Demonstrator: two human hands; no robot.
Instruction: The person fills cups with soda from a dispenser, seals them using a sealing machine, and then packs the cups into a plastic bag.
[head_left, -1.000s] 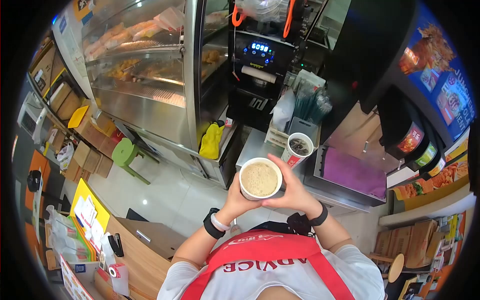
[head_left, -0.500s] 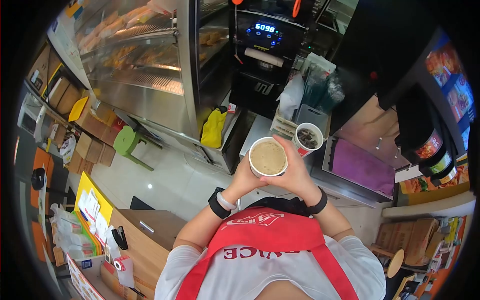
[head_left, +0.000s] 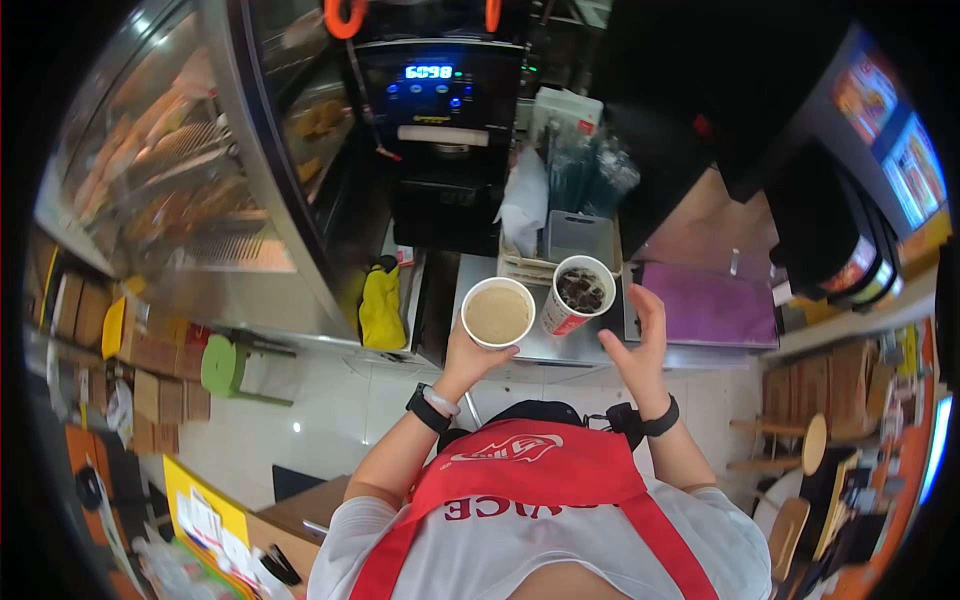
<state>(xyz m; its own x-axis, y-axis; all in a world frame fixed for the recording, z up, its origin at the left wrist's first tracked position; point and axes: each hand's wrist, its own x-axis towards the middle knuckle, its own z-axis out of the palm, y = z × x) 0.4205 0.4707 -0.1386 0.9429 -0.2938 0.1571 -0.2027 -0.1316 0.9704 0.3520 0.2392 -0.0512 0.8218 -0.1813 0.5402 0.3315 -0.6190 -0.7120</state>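
A paper cup of light brown, milky drink (head_left: 498, 314) is in my left hand (head_left: 468, 361), whose fingers wrap round its side. To its right, a second paper cup with a dark iced drink (head_left: 580, 290) stands on the metal counter (head_left: 545, 348); its wall has red print. My right hand (head_left: 641, 345) is just right of that dark drink's cup, thumb and fingers spread apart with nothing between them. It looks apart from the cup. Neither cup has a lid.
Behind the cups stands a box (head_left: 525, 268) with a grey bin (head_left: 580, 237) and plastic-wrapped items. A black machine (head_left: 450, 120) shows 6098. A yellow cloth (head_left: 382, 308) lies left, beside the glass food warmer (head_left: 180, 200). A purple mat (head_left: 705, 303) covers the right counter.
My right hand has let go of the milky drink's cup and moved right, opening beside the dark drink's cup. My left hand alone now holds the milky drink. The view has shifted.
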